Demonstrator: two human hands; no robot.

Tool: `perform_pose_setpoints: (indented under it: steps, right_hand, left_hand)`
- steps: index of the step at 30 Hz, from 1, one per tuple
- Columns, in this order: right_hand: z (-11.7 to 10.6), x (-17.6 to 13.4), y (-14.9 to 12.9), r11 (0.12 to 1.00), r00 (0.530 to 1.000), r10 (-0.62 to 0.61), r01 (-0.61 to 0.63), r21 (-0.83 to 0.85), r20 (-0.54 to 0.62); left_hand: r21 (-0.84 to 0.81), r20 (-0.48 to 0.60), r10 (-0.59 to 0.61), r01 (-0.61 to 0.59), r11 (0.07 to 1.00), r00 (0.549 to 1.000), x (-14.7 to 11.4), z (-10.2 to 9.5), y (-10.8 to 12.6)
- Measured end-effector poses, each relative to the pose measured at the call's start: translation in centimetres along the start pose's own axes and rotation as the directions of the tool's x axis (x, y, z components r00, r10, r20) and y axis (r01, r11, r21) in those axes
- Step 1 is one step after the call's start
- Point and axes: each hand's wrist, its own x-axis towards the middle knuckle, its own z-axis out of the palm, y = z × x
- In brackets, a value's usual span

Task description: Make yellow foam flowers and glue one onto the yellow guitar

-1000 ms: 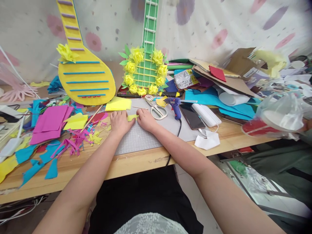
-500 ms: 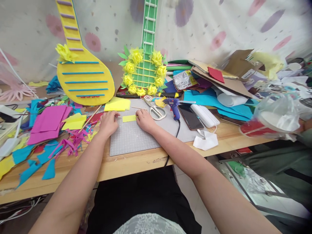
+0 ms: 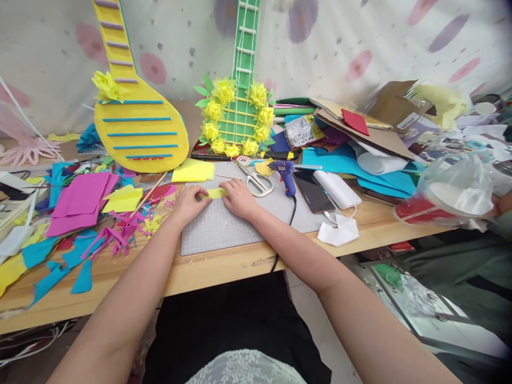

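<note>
A short yellow paper strip [image 3: 216, 193] lies across the grey cutting mat [image 3: 216, 229], between my two hands. My left hand [image 3: 189, 204] has its thumb and fingers curled together at the strip's left end. On the right end, my right hand [image 3: 239, 198] holds the paper with bent fingers; part of the strip is hidden beneath them. Close to my right hand lie white-handled scissors [image 3: 260, 184] and a purple glue gun [image 3: 287, 177]. A stack of yellow paper [image 3: 193, 170] sits just behind my left hand.
A yellow lute-shaped craft [image 3: 140, 136] and a green one with yellow flowers [image 3: 244, 120] stand against the curtain. Magenta sheets [image 3: 80, 202] and scraps cover the left side. A phone [image 3: 314, 192], a power bank [image 3: 337, 189] and a bagged cup [image 3: 424, 205] are at right.
My left hand has moved right from beside the strip and closed on its left end. My right hand stays on the other end, shifted very slightly.
</note>
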Motion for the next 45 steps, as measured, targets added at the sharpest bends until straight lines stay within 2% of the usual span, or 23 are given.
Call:
perform_pose_setpoints:
  steps: [7,11,16,22,28,32,40,45]
  right_hand:
    - [0.0,0.1,-0.2,1.0,1.0,-0.021,0.021,0.002,0.017]
    - [0.1,0.2,-0.1,0.999,0.999,-0.053,0.053,0.008,-0.011]
    - [0.0,0.2,0.1,0.998,0.998,-0.055,0.055,-0.003,-0.035]
    - [-0.2,0.2,0.0,0.999,0.99,-0.033,0.033,-0.004,-0.136]
    - [-0.1,0.1,0.0,0.999,0.978,-0.047,0.047,-0.006,-0.205]
    - [-0.2,0.0,-0.2,0.998,0.972,-0.047,0.04,-0.038,-0.229]
    - [0.0,0.3,-0.3,0.995,0.988,-0.053,0.04,-0.091,-0.144]
    - [0.1,0.5,0.0,0.995,0.996,-0.056,0.05,-0.085,-0.066]
  left_hand:
    - [-0.032,-0.105,0.074,-0.077,0.996,0.992,-0.1,0.3,-0.4]
    - [-0.051,-0.092,0.107,-0.112,0.992,0.99,0.0,0.3,-0.2]
    - [-0.182,-0.049,0.102,-0.11,0.977,0.994,0.1,0.1,-0.2]
    - [-0.282,-0.077,-0.039,0.016,0.959,0.996,0.1,0.0,0.4]
    - [-0.421,-0.126,-0.103,0.04,0.906,0.987,0.1,0.3,0.8]
    - [-0.433,-0.121,-0.148,0.082,0.898,0.982,0.1,0.5,1.0]
    - [-0.431,-0.077,-0.135,0.089,0.898,0.988,0.0,0.6,1.3]
    - [-0.463,-0.061,-0.116,0.075,0.883,0.991,0.2,1.0,0.6]
